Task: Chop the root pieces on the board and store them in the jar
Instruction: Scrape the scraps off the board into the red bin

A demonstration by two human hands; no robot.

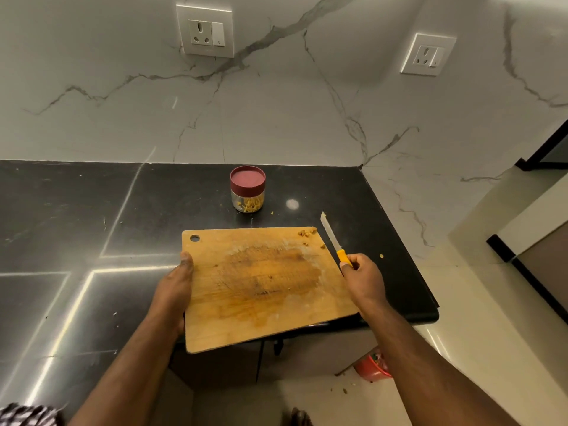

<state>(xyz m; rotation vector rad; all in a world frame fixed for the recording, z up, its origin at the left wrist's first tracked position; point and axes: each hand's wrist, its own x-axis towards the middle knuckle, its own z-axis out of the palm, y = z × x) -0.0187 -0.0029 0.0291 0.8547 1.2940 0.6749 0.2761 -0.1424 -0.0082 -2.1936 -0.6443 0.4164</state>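
A stained wooden cutting board (261, 287) juts over the black counter's front edge. My left hand (175, 290) grips its left edge, thumb on top. A few small chopped root bits (307, 232) remain at the board's far right corner. My right hand (364, 278) holds a knife (333, 241) by its yellow handle, blade pointing away beside the board's right edge. Behind the board stands a small clear jar (247, 189) with a maroon lid on, chopped yellowish pieces inside at the bottom.
The black counter (92, 226) ends at a corner on the right, where a pale floor drops away. Stray root crumbs (381, 256) lie on the counter right of the knife. A red bin (370, 365) sits on the floor below. Marble wall with two sockets behind.
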